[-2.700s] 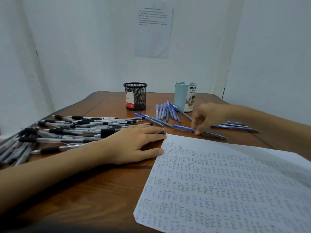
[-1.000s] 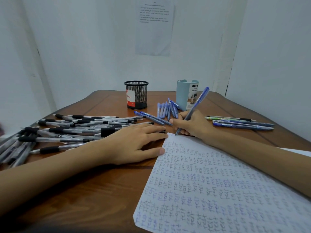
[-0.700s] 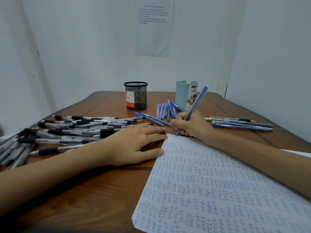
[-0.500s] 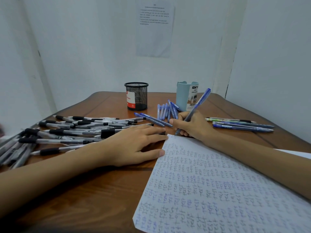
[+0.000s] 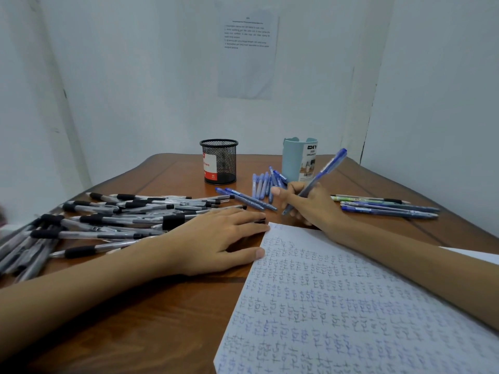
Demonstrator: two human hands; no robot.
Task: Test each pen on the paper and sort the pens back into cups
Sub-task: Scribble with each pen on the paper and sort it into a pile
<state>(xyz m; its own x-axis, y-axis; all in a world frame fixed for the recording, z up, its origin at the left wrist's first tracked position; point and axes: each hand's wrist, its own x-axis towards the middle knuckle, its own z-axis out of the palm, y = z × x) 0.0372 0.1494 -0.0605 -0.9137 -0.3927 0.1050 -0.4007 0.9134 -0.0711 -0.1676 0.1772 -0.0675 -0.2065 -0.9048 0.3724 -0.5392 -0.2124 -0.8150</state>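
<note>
My right hand (image 5: pixel 310 205) grips a blue pen (image 5: pixel 325 170) in a writing hold, its tip just above the far left corner of the paper (image 5: pixel 337 306), which is covered with small written words. My left hand (image 5: pixel 216 238) lies flat on the table with its fingertips and thumb at the paper's left edge. A black mesh cup (image 5: pixel 219 161) and a light blue cup (image 5: pixel 299 157) stand at the back. Several black-grip pens (image 5: pixel 121 214) lie heaped at the left. Several blue pens (image 5: pixel 263 183) lie in front of the blue cup.
Several more pens (image 5: pixel 386 206) lie in a row at the right, behind my right forearm. The wooden table (image 5: pixel 151 319) sits in a corner of white walls, with a printed sheet (image 5: pixel 247 52) stuck on the back wall.
My right hand picked a blue pen off the table and brought it to the paper's top left corner. It has since stayed there with small shifts. My left hand has not moved.
</note>
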